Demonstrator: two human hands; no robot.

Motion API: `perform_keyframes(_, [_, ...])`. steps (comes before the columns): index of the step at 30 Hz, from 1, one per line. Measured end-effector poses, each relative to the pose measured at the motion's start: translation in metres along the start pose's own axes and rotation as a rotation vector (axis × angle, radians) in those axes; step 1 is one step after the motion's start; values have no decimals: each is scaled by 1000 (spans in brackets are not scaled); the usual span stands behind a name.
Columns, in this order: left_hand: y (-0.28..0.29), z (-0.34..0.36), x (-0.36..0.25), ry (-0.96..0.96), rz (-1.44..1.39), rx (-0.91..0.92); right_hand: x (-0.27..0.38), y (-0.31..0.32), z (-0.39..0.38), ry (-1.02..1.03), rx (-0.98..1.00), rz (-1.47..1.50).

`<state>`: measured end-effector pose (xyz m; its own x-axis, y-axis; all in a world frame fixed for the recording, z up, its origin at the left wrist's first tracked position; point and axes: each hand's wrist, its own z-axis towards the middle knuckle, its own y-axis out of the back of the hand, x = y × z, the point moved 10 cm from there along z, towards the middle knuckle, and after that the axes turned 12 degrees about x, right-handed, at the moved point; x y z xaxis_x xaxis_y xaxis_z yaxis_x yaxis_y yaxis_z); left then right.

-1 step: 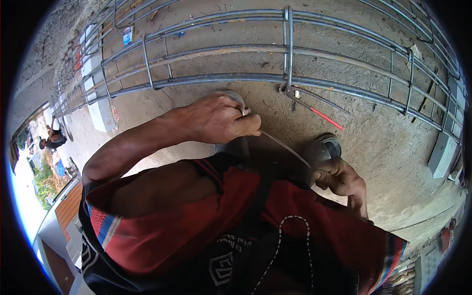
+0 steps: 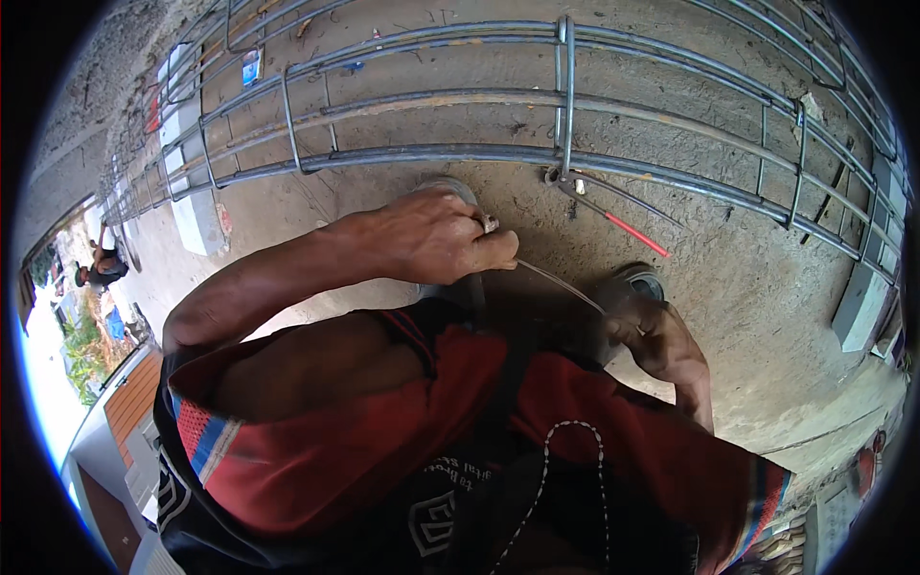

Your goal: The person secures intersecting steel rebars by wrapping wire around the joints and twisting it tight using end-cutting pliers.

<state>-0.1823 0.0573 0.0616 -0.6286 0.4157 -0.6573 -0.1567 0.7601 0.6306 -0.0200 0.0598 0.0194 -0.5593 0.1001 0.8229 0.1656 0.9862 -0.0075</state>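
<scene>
Between my hands, low in front of my body, runs a thin, slightly bowed wire [image 2: 561, 282]. My left hand [image 2: 443, 238] is closed on its upper left end, thumb pressed against curled fingers, a ring on one finger. At the lower right end my right hand [image 2: 659, 335] is curled shut on the wire, its fingertips in dark shadow. Just beyond the hands, on the ground, lie pincers [image 2: 596, 206] with one red handle and one dark handle. Their jaws rest beside the lower bar of a steel rebar cage [image 2: 422, 153].
The cage's long bars and stirrups stretch across the far side, propped on pale blocks [image 2: 187, 216] [image 2: 860, 307] at left and right. My shoes [image 2: 640, 280] stand on rough concrete ground [image 2: 757, 316]. A small blue packet [image 2: 251, 67] lies beyond the bars. Another person [image 2: 103, 266] is far left.
My left hand has shifted slightly right and down. My right hand has turned a little and moved slightly left. The wire stays between them.
</scene>
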Motion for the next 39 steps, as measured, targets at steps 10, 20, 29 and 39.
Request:
perform_keyframes(10, [-60,13,71,367,-1272,-674,1,20,-20,176,-522,-413])
perform_keyframes(20, [-87,53,98,237,-1878,-980,-88,16,-31,-66,-573,121])
perform_keyframes(29, [-83,57,96,272,-1805,-926,-77,23,-15,-26,-605,-69])
perform_keyframes(39, [-82,60,102,226,-1699,-973,-53,35,-5,75,-692,-164])
